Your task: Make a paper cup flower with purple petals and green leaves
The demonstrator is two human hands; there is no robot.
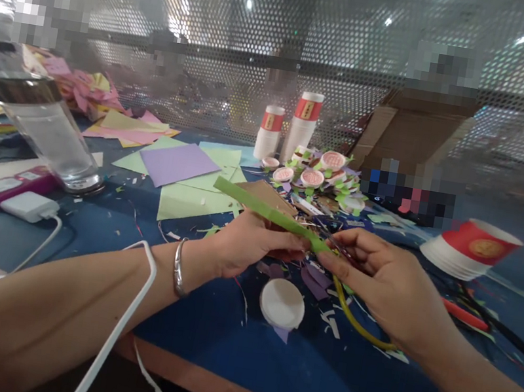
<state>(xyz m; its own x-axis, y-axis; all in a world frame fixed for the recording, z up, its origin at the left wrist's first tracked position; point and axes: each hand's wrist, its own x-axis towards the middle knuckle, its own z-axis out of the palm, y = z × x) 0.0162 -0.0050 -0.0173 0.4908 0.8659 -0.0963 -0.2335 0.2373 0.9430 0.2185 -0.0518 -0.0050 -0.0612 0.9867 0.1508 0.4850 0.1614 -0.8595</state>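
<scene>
A folded green paper strip (269, 210) runs slantwise between my hands. My left hand (249, 240) is closed on its middle, thumb and fingers pinching it. My right hand (384, 268) pinches the strip's right end between thumb and fingers. A thin dark metallic piece shows by the right fingers; its kind cannot be made out. Below my hands lies a white round disc (282, 304) with a purple paper tab under its edge. A curved yellow band (351, 323) passes beneath my right hand. Purple paper scraps (314, 281) lie around these.
Behind stand stacked paper cups (300, 132) and a heap of round pieces with green tabs (312, 179). Coloured paper sheets (180, 165), a tilted-looking glass of water (55, 137) and a purple box (12, 186) are left. A red-and-white cup stack (472, 249) is right. A white cable (120, 319) crosses my left forearm.
</scene>
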